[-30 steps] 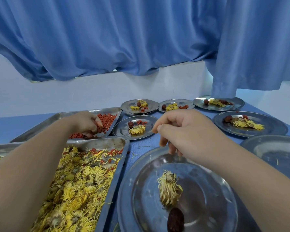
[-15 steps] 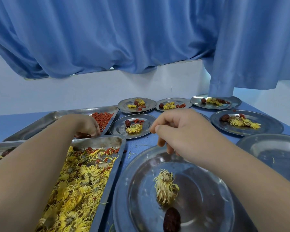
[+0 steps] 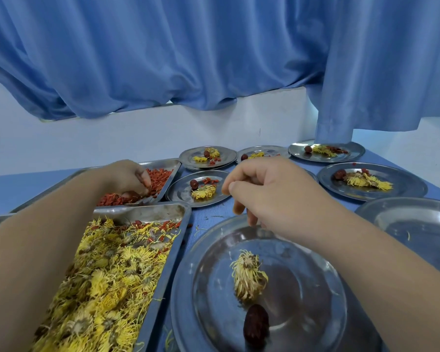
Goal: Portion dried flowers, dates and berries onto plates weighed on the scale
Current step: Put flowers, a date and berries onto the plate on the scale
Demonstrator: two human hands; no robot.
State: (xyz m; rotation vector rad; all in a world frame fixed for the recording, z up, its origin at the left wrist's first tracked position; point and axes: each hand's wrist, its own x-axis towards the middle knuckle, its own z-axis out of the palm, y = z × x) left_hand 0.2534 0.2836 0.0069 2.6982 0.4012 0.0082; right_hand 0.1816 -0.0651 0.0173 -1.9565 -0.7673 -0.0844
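My left hand (image 3: 127, 177) reaches into the far tray (image 3: 174, 163) of red berries (image 3: 160, 177), its fingers curled down around a small heap of them. My right hand (image 3: 272, 196) hovers over the far rim of the near steel plate (image 3: 188, 288). Its fingers are curled, thumb against forefinger, and nothing shows between them. On that plate lie one dried yellow flower (image 3: 249, 278) and one dark date (image 3: 255, 326). My left forearm crosses the near tray (image 3: 182, 224), which is piled with dried flowers (image 3: 104, 275). No scale is visible.
Several filled plates stand behind: one (image 3: 181, 196) beside the berry tray, three (image 3: 188, 161) (image 3: 272, 149) (image 3: 353, 152) along the wall, one (image 3: 407, 189) at the right. An empty plate (image 3: 412, 224) sits at the right edge. A blue curtain (image 3: 214, 59) hangs behind.
My left hand's fingers have curled further into the berries at the near end of their tray. My right hand has stayed almost still above the plate's rim.
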